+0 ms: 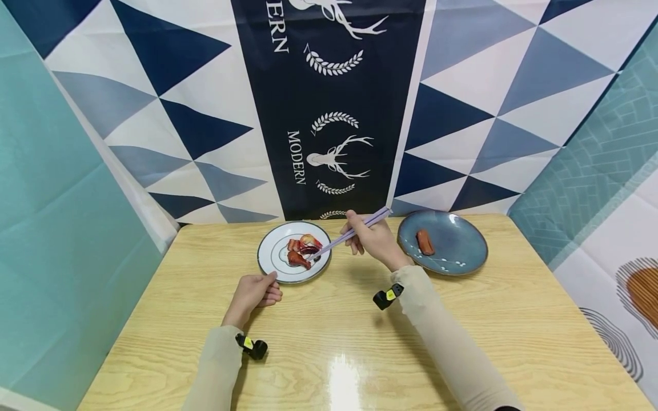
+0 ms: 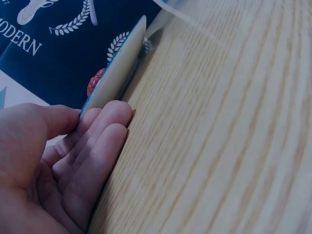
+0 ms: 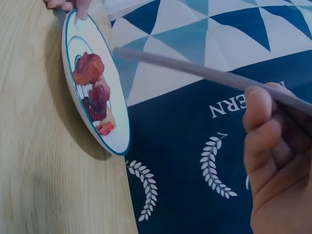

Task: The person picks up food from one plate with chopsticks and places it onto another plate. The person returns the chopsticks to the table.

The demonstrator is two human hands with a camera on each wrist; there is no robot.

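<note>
Two hands, two plates and a pair of chopsticks on a wooden surface

At left, the left hand pinches the near rim of the white plate, thumb above and fingers below. On this plate lie a drumstick and other reddish food pieces. Lavender chopsticks slant down to the left, their tips above the white plate and apart from the food in the right wrist view. The right hand grips them. At far right, a blue plate bears a brown sausage-like piece.
</note>
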